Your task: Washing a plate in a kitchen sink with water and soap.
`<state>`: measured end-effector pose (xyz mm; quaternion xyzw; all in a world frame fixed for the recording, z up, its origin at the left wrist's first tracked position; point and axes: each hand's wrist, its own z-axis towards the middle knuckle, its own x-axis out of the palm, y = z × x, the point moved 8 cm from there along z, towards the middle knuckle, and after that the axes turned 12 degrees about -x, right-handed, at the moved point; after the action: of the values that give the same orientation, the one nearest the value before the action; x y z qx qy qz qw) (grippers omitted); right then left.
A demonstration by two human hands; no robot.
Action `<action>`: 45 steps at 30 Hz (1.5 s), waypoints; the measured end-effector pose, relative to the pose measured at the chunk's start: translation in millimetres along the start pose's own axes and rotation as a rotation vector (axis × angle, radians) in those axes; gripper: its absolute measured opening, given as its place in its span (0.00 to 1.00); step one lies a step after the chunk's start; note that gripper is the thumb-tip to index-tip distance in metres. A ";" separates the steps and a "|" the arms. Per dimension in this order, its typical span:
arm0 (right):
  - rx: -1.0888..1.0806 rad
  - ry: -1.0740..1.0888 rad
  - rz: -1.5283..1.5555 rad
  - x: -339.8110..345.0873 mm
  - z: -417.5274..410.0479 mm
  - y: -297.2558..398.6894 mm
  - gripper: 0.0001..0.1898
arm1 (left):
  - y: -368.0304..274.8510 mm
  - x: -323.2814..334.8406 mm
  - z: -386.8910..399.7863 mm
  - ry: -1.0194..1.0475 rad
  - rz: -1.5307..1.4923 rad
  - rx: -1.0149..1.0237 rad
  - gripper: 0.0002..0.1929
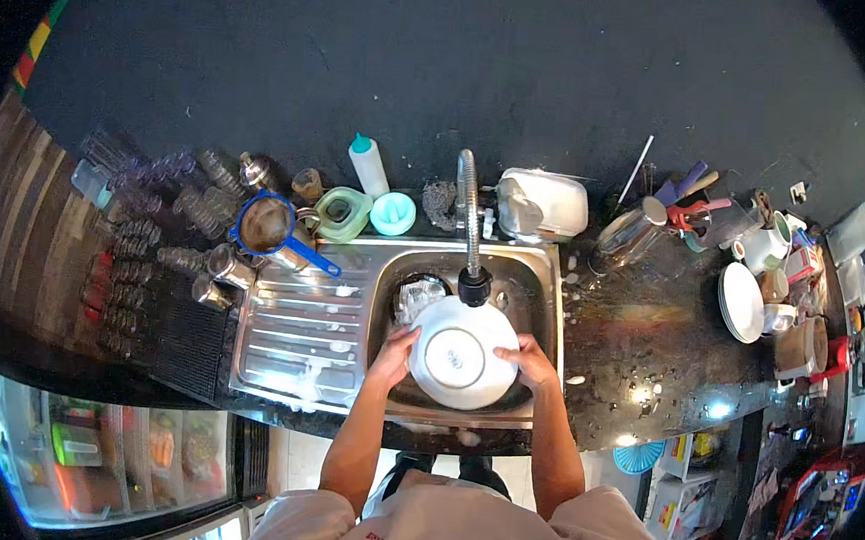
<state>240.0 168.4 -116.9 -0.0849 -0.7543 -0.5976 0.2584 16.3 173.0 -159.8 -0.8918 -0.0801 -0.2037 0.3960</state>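
A white plate [464, 356], its underside with a foot ring facing up, is held over the steel sink basin [550, 278]. My left hand [395, 358] grips its left rim, and my right hand [528, 361] grips the right rim with the thumb on the underside. The black head of the flexible metal faucet [474, 284] hangs just above the plate's far edge. Behind the plate, at the basin's far left, sits a clear, shiny dish [421, 297]. Whether water is running cannot be told.
Left of the basin is a ribbed drainboard [300, 336] with suds and a blue-rimmed strainer [266, 222]. Behind stand a squeeze bottle [369, 166], green containers and a white tub [557, 203]. To the right are a metal pitcher [628, 235] and stacked white plates [741, 302]; many glasses line the left.
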 end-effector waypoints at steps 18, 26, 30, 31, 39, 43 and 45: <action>-0.388 0.079 -0.789 74.0 -23.7 42.6 0.13 | -6.1 63.2 16.0 0.309 -0.390 -0.320 0.35; -0.604 0.122 -1.151 14.2 -25.7 39.3 0.32 | 12.4 26.5 10.2 0.291 -0.464 -0.218 0.31; -0.191 -0.368 0.131 -42.6 16.2 -39.9 0.36 | 10.5 55.1 -14.3 0.350 -0.459 -0.015 0.36; -0.128 -0.413 0.097 -38.4 26.8 -51.7 0.29 | 13.0 52.2 -15.3 0.345 -0.460 -0.007 0.36; -0.378 -0.364 -0.292 -2.9 45.2 11.1 0.06 | 12.1 16.2 11.3 -0.014 -0.356 -0.084 0.22; -0.517 -0.430 -0.682 14.3 20.2 54.4 0.09 | 22.9 38.4 31.7 -0.144 -0.497 -0.196 0.27; -0.687 -0.524 -0.643 15.2 1.3 78.9 0.09 | 16.2 60.0 42.9 0.098 -0.626 -0.103 0.27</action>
<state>261.2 188.3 -42.0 -0.0755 -0.5425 -0.8177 -0.1770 88.3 192.7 -171.0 -0.8319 -0.3211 -0.3621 0.2716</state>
